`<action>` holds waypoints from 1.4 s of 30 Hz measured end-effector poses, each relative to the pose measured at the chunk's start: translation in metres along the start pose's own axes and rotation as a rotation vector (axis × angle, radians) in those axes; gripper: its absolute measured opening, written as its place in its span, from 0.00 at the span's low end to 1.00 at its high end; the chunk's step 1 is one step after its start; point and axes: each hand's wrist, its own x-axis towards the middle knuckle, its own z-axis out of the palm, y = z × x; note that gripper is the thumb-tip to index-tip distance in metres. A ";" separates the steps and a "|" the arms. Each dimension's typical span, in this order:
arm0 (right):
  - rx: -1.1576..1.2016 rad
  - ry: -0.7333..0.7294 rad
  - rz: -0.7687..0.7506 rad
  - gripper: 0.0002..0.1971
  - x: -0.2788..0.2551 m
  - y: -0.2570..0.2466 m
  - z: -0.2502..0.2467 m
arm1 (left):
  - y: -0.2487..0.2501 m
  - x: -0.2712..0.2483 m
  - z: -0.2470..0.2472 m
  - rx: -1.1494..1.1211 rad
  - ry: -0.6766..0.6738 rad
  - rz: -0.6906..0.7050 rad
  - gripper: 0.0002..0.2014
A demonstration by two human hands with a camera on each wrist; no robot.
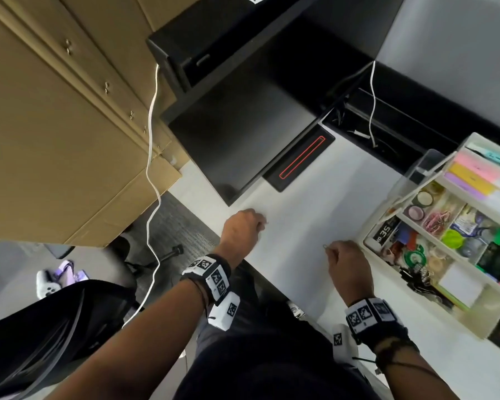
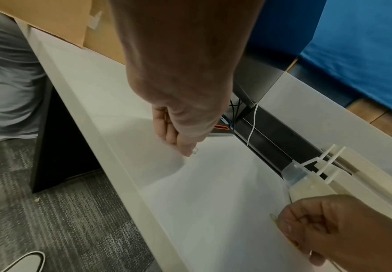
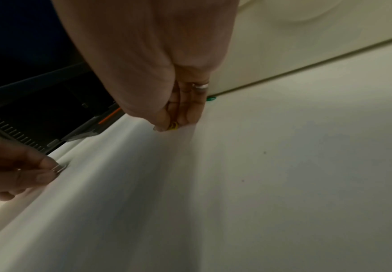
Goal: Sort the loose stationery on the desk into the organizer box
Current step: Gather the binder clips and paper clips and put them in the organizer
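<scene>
My left hand (image 1: 261,225) is curled over the white desk (image 1: 300,203) and pinches a small silver clip (image 3: 60,168) at its fingertips (image 2: 189,151). My right hand (image 1: 329,251) hovers just left of the organizer box (image 1: 399,194) and pinches a yellow paper clip (image 3: 173,126); in the head view the clip (image 1: 325,246) shows as a thin wire loop. The box is cream, open, and divided into compartments that hold sticky notes, tape rolls, clips and other coloured items. Both hands are low, close to the desk surface.
A black monitor base (image 1: 243,140) and a flat black device with a red outline (image 1: 300,157) stand behind my left hand. A white cable (image 1: 150,140) hangs beside cardboard boxes (image 1: 55,125) off the desk's left edge. A black cable tray (image 1: 387,134) runs along the back.
</scene>
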 end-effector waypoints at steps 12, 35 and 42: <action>0.080 -0.065 0.001 0.06 -0.010 -0.017 0.000 | -0.030 -0.033 -0.006 -0.256 0.166 -0.217 0.03; 0.380 -0.166 0.171 0.12 -0.031 -0.019 -0.047 | -0.004 0.034 -0.020 0.038 -0.121 0.237 0.05; 0.417 0.056 0.048 0.08 -0.031 -0.015 -0.098 | 0.014 0.040 -0.018 -0.185 -0.190 0.017 0.05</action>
